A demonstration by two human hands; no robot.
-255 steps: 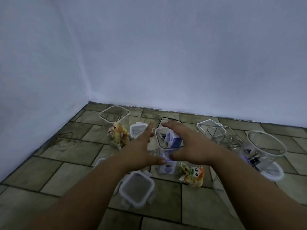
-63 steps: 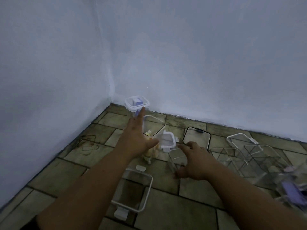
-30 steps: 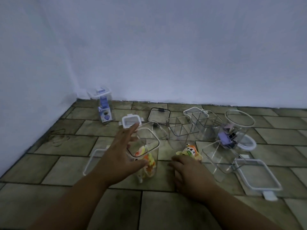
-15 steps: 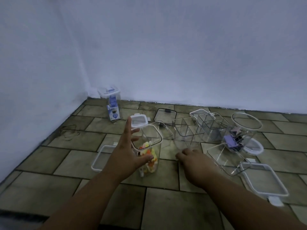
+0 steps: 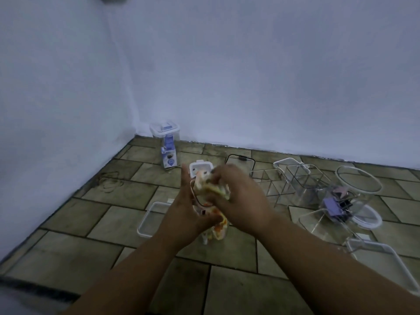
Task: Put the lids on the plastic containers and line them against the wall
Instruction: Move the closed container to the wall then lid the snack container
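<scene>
A tall clear container (image 5: pixel 214 233) with orange and yellow plush toys inside stands on the floor tiles at centre. My left hand (image 5: pixel 186 212) grips its left side. My right hand (image 5: pixel 236 196) holds a soft orange and white plush toy (image 5: pixel 205 186) at the container's mouth. One lidded container (image 5: pixel 167 144) with blue boxes inside stands against the back wall near the corner. A small white-rimmed lid (image 5: pixel 200 167) lies just behind my hands, and a larger lid (image 5: pixel 150 219) lies to the left.
A black-rimmed lid (image 5: pixel 241 162) lies near the back wall. Several empty clear containers (image 5: pixel 295 178) crowd the right side. A round jar (image 5: pixel 350 198) with binder clips lies tilted over a round lid (image 5: pixel 368 219). A big rectangular lid (image 5: pixel 386 264) lies at far right.
My right hand picked the plush toy up from the floor and brought it to the top of the container. My left hand stayed on the container.
</scene>
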